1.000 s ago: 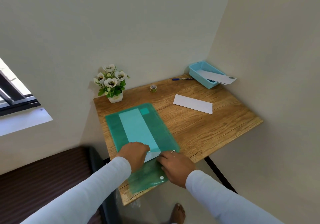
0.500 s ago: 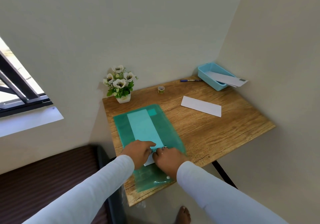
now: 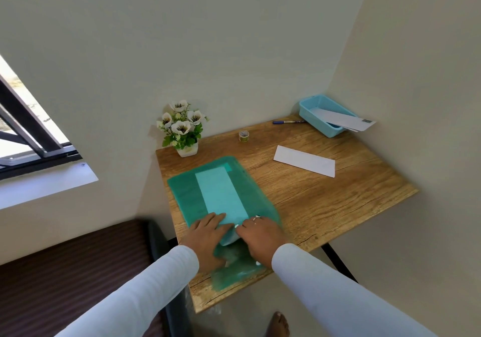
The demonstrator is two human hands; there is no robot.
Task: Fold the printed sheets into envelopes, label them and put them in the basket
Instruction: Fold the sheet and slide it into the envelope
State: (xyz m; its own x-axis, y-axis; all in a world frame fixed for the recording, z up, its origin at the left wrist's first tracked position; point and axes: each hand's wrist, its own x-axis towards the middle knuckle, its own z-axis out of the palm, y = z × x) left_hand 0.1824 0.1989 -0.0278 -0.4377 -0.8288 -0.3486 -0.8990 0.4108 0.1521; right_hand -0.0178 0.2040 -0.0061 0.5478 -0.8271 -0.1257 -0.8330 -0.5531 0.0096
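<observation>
green folder (image 3: 183, 193) covers most sheet (image 3: 229, 236)

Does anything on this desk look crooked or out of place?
The envelope in the blue basket is too long for it: it lies tilted, one end poking out over the rim. The green folder reaches right to the near edge of the desk. Nothing looks spilled.

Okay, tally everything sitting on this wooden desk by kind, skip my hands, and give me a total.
Green folder: 1
Paper sheet, partly in the folder: 1
White envelope on the desk: 1
White envelope in the basket: 1 plainly seen; another may lie under it
Blue basket: 1
Pen: 1
Tape roll: 1
Flower pot: 1
Total: 8
</observation>
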